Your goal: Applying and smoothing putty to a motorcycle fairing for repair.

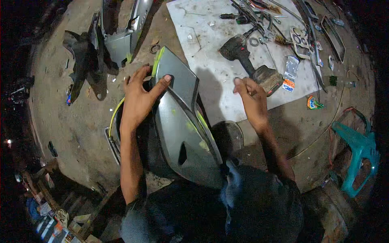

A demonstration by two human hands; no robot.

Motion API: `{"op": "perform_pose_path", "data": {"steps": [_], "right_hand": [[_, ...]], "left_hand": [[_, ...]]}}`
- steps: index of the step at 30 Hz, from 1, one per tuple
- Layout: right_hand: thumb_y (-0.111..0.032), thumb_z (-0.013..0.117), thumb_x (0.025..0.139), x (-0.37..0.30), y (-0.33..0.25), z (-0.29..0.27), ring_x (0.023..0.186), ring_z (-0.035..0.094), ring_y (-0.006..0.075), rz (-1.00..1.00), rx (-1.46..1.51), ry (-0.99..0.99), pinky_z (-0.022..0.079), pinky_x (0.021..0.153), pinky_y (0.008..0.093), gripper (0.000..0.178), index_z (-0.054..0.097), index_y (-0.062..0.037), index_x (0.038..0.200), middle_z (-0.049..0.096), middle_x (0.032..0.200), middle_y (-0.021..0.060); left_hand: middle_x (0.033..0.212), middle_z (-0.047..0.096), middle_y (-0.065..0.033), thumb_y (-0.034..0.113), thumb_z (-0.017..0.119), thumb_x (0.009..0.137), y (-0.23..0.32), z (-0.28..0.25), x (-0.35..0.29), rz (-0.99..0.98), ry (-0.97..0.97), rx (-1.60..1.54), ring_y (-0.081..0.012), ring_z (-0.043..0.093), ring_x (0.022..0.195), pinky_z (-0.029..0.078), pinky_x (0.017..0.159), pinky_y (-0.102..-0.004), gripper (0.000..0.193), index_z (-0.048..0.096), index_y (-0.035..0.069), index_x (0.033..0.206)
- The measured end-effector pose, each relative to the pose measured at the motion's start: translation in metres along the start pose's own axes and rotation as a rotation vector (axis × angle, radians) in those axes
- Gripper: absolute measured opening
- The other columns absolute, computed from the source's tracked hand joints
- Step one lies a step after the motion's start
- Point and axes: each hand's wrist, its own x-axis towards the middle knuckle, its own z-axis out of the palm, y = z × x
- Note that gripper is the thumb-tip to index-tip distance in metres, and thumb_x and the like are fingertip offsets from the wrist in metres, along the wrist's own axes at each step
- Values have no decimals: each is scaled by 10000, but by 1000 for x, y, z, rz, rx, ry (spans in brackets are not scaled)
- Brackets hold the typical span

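A grey motorcycle body panel [175,125] with yellow-green edges rests against my lap, its pointed end facing away. My left hand [137,99] is closed on its upper part, thumb pressed on the grey face beside a small dark hole and fingers round the left edge. To the right, my right hand [254,101] is raised with fingers curled and thumb close to them; whether something small is between them, I cannot make out. Just beyond it lies a dirty, dark cordless impact driver [248,60] on a white sheet [208,48].
Several hand tools [259,18] are piled at the sheet's far end. Another grey body panel [119,44] and a black plastic part [83,52] lie far left. A teal plastic frame [358,152] lies at right. Small packets [289,73] and a metal ring [154,48] are scattered about.
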Motion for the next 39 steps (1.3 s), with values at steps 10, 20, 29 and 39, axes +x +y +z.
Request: {"op": "perform_pose_path", "data": {"steps": [10,20,29,39], "right_hand": [[-87,623,979,-32,-87,46,1498,397,373,-1031,-91,-138,304,1256,500,717,353,-110,1643,405,1640,193],[-259,474,1124,-58,-29,9,913,773,332,-409,61,-227,610,819,418,512,406,-89,1603,656,1428,158],[-372,324,1176,-68,-6,0,1108,614,184,-148,237,-472,460,1048,372,502,547,-29,1465,667,1143,114],[-473,469,1112,-20,-25,-34,856,505,143,53,239,-116,452,818,318,443,621,-61,1059,577,906,25]], "left_hand": [[1049,723,-259,482,553,1083,12,-26,-20,-35,237,-53,-405,700,987,522,883,-454,551,696,-31,1220],[1286,679,-256,568,410,1120,-14,-36,-18,-300,173,-227,-330,629,1207,453,1061,-402,685,609,-26,1395],[1294,690,-173,555,449,1112,25,-90,1,-438,312,-405,-244,607,1226,414,1096,-334,709,623,-83,1368],[1651,293,-332,397,503,1096,45,-12,31,324,356,86,-507,308,1521,268,1257,-523,700,308,-34,1612]]}}
